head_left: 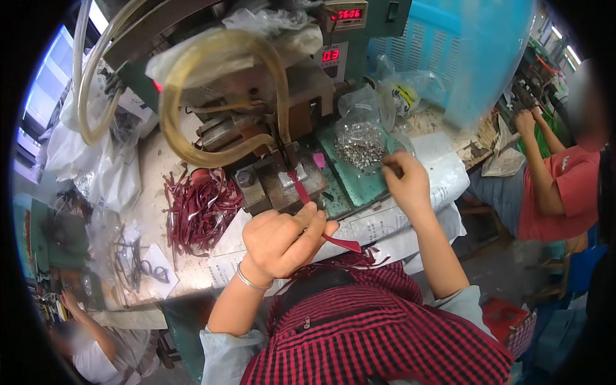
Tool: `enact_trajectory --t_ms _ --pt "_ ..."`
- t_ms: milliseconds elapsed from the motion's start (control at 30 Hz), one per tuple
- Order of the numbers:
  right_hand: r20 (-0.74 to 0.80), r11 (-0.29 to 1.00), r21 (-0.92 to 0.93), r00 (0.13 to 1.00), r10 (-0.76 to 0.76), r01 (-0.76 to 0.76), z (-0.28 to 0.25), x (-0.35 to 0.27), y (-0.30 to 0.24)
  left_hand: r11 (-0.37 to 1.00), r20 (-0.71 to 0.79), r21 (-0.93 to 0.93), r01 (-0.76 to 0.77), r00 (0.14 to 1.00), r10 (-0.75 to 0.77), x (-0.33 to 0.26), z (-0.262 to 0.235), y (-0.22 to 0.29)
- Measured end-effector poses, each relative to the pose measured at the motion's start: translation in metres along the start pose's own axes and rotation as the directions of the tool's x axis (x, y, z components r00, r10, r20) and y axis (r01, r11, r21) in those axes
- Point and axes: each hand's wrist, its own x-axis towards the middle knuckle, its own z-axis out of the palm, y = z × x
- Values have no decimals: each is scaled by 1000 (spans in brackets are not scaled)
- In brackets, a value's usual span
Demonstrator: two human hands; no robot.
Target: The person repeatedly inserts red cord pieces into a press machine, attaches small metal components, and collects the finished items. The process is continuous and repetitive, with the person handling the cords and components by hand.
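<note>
My left hand (pixel 282 240) is closed around a dark red strap (pixel 300 190). The strap's far end lies on the metal block (pixel 273 186) of a bench machine, below its press head, and its tail sticks out to the right of my fingers. My right hand (pixel 409 185) hovers at the right edge of a heap of small silvery metal pieces (pixel 359 149) on a green board (pixel 350 187). Its thumb and fingers are curled together; anything between them is too small to make out. A small pink piece (pixel 319 160) sits beside the block.
A heap of dark red straps (pixel 199 215) lies left of the machine. A thick yellowish hose (pixel 168 109) loops in front of it. Clear plastic bags (pixel 410 86) and a blue crate (pixel 417 38) stand behind. Other people work at the right (pixel 555 183) and lower left (pixel 102 343).
</note>
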Motion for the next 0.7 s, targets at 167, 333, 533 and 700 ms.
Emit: enact_trajectory --t_ms 167,333,533,700 --pt "5 917 -367 986 -164 155 16 -5 -8 992 104 -24 127 987 -124 -5 -13 13" --pt "-129 967 -241 984 -120 86 22 -18 -4 918 31 62 391 919 -393 -47 -55 53" --pt "-110 980 182 992 -57 76 14 -12 -34 618 -304 442 650 757 -579 -41 -129 -17" --pt "-172 933 290 970 -170 215 43 0 -77 573 57 596 563 682 -729 -90 -69 -99"
